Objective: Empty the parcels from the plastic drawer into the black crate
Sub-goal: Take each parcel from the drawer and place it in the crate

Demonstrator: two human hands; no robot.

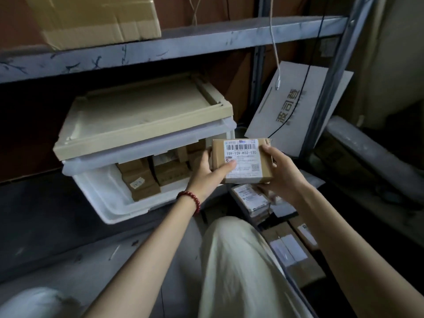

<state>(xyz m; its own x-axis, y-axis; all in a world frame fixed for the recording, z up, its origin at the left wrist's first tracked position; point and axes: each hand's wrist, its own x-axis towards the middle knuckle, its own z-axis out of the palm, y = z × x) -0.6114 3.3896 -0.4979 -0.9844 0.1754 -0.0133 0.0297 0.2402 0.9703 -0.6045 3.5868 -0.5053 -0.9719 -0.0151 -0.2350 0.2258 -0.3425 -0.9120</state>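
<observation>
A small brown cardboard parcel (242,160) with a white barcode label is held in the air in front of the open plastic drawer (110,198). My left hand (206,173) grips its left side, thumb on the label. My right hand (278,173) grips its right side and underside. The white drawer is pulled out of a unit with a beige top (142,118), and several brown parcels (142,182) lie inside. Below the held parcel, at the right, the black crate (283,268) holds several labelled parcels (252,200).
A grey metal shelf (160,49) runs above with a cardboard box (96,19) on it. A white board with printed characters (296,109) leans behind the rack post, and a white cable (276,65) dangles in front of it. My knee in light trousers (236,267) fills the bottom centre.
</observation>
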